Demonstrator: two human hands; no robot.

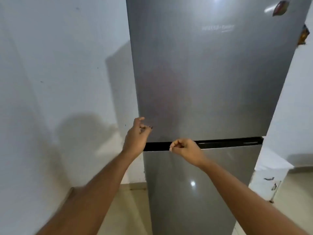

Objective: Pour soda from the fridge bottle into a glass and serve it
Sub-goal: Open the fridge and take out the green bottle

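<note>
A tall grey two-door fridge point(211, 82) stands straight ahead with both doors closed. A black gap point(228, 143) runs between the upper door and the lower door point(194, 184). My left hand point(137, 134) is raised at the upper door's lower left corner, its fingers curled loosely and apart, holding nothing. My right hand point(184, 150) hovers in front of the black gap, its fingers curled in with nothing in them. No bottle or glass is in view.
A white wall point(59, 82) runs along the left of the fridge. Magnets point(280, 7) stick to the fridge's upper right corner. A white wall edge point(291, 116) stands at the right, and pale floor tiles point(128, 209) show below.
</note>
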